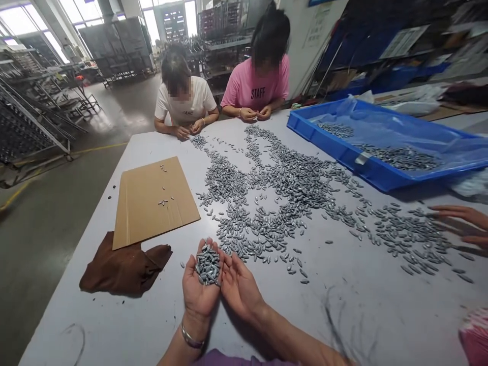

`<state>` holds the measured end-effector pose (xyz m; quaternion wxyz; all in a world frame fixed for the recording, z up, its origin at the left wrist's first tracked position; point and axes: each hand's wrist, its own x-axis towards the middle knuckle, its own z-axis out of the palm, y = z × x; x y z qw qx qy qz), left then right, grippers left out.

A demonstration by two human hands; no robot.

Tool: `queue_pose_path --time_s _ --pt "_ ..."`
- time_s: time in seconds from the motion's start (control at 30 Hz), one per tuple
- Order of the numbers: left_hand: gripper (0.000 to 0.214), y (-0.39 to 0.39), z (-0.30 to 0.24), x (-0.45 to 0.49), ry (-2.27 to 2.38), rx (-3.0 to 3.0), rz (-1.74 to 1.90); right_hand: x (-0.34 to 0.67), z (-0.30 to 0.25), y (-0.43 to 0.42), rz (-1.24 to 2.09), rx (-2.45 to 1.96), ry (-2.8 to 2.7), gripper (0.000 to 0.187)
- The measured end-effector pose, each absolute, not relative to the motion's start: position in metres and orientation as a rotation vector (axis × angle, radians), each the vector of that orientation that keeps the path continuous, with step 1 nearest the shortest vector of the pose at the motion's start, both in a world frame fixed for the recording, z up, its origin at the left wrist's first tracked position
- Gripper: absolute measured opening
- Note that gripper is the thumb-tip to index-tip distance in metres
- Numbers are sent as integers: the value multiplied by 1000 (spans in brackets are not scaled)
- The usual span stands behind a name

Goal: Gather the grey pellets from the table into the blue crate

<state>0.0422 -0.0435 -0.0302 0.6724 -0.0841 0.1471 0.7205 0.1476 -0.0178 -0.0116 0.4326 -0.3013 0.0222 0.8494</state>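
Observation:
My left hand [201, 297] is cupped palm up and holds a heap of small grey spindle-shaped metal pieces [208, 265]. My right hand [241, 284] rests against its side, palm turned up and inward, with fingers stretched out and no pieces visible in it. Just beyond both hands spreads a large pile of the same metal pieces [267, 229] on the white table [324, 320]. One loose piece lies left of my left hand.
A cardboard sheet [152, 195] with a few pieces overlaps a brown cloth [122, 269] on the left. A blue tray [335, 156], lined with plastic, holds more pieces at right. Two people [186, 101] work across the table; another person's hand [465, 221] reaches in from the right.

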Motion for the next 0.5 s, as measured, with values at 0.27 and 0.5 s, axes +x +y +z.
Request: queue_pose_path --time_s 0.27,0.5 --pt "55 -41 -27 42 390 -202 1629 148 -10 -14 2114 -755 75 32" --pt "55 -41 -18 46 458 -223 1652 146 -10 -13 2111 -759 70 35"
